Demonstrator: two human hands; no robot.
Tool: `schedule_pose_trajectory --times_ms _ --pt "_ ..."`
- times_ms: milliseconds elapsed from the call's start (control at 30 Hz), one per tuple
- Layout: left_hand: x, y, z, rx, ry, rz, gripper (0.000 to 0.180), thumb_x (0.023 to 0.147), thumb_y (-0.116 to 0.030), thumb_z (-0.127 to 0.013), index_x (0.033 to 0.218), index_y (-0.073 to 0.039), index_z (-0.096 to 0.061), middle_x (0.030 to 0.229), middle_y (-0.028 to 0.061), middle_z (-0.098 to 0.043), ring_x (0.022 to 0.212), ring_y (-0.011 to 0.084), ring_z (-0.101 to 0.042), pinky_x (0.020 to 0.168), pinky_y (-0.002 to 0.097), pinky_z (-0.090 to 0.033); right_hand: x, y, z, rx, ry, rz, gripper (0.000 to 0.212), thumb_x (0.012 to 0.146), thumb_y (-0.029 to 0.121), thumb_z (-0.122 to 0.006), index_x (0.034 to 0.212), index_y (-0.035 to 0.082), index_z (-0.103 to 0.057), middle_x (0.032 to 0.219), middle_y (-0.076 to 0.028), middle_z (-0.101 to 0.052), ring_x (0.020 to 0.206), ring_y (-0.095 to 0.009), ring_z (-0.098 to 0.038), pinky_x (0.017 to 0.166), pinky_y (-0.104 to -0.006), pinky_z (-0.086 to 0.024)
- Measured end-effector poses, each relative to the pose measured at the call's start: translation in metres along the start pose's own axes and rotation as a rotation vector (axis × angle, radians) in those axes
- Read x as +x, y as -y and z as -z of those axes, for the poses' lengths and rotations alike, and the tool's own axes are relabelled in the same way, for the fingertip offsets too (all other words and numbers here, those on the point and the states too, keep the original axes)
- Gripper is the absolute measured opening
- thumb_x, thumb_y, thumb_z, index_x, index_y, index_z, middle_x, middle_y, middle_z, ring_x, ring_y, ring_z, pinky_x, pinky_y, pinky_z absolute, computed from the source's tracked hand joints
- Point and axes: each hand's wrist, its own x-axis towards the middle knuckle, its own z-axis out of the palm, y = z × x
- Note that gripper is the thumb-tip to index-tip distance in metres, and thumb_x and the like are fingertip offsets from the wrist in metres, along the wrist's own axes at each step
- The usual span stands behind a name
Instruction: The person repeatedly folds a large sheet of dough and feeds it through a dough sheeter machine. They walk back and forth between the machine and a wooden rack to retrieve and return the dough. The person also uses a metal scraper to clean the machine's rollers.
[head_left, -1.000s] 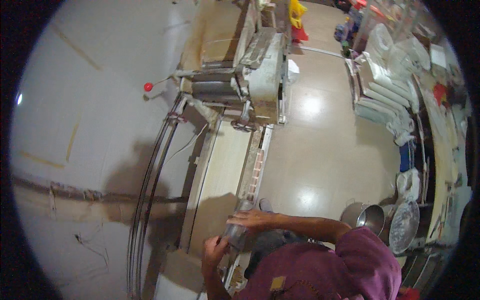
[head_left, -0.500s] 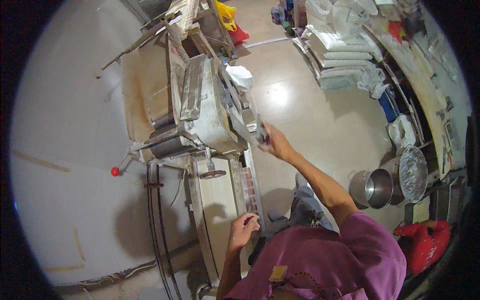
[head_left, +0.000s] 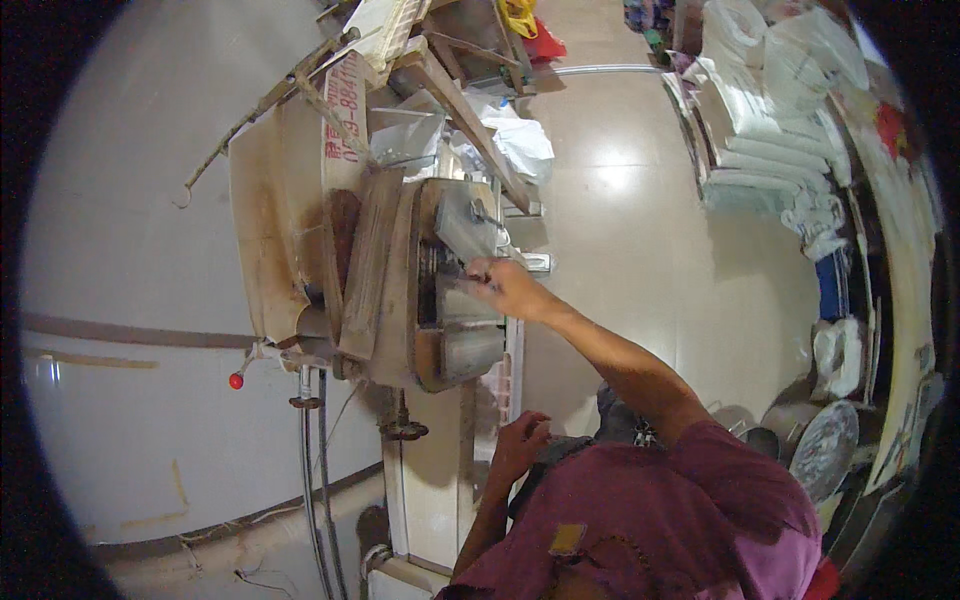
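My right hand (head_left: pixel 498 282) reaches to the side of a floury rolling machine (head_left: pixel 375 265), at a dark slot in its wood-edged side housing (head_left: pixel 430 370). Its fingers are closed; whatever they grip is blurred and partly hidden. Just beyond the hand, a grey metal plate (head_left: pixel 466 228) covers part of the housing. Near my waist hangs my left hand (head_left: pixel 522 442), fingers loosely bent and apart, with nothing visible in it. Below the housing sits a round handwheel (head_left: pixel 403 430).
A red-knobbed lever (head_left: pixel 236 381) sticks out on the machine's left. White sacks (head_left: pixel 760 150) are stacked at the far right, with a metal pan (head_left: pixel 825 450) nearer me. A white plastic bag (head_left: pixel 520 145) lies behind the machine. Tiled floor (head_left: pixel 640 270) runs along my right.
My view has shifted, and the housing's slotted side now faces me. My right hand, earlier beside the machine with a grey thing in its fingers, is now at the slot. My left hand stays low.
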Motion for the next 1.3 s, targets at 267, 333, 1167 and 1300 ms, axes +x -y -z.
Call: schedule_pose_trajectory --times_ms 267,333,1167,1300 --pt "0.088 -0.070 -0.029 0.051 0.021 -0.004 0.032 0.096 -0.029 -0.057 0.109 -0.001 -0.062 0.088 0.0136 -0.070 0.081 0.0216 -0.069 0.076 0.0340 -0.054 0.111 0.022 0.042 -0.281 -0.125 0.044 0.021 0.094 0.032 -0.056 0.099 0.013 -0.061 0.065 -0.014 -0.061 0.062 -0.027 -0.060 0.060 -0.0430 -0.049" --pt "0.113 -0.074 -0.035 0.005 -0.038 -0.009 0.035 0.092 -0.031 -0.059 0.110 -0.001 -0.064 0.087 0.0122 -0.070 0.080 0.0184 -0.067 0.075 0.0328 -0.051 0.125 0.018 0.046 -0.082 -0.176 -0.042 0.040 0.091 0.036 -0.058 0.071 0.002 -0.063 0.053 -0.012 -0.059 0.051 -0.022 -0.060 0.056 -0.0390 -0.050" --pt "0.487 -0.222 0.032 -1.088 0.092 0.132 0.053 0.099 -0.052 -0.044 0.112 -0.003 -0.062 0.087 0.0070 -0.066 0.078 0.0196 -0.066 0.066 0.0338 -0.054 0.196 -0.075 0.354 -0.582 0.758 0.159 0.015 0.073 0.020 -0.065 0.072 0.008 -0.056 0.061 -0.011 -0.056 0.054 -0.032 -0.059 0.050 -0.0438 -0.046" --pt "0.531 -0.231 0.009 -1.075 -0.247 0.293 0.028 0.096 -0.033 -0.058 0.101 -0.005 -0.062 0.083 0.0039 -0.065 0.070 0.0148 -0.062 0.061 0.0305 -0.051 0.191 -0.140 0.366 -0.598 1.076 0.353 0.014 0.076 0.018 -0.064 0.089 0.012 -0.063 0.083 -0.006 -0.062 0.074 -0.027 -0.064 0.061 -0.0423 -0.050"
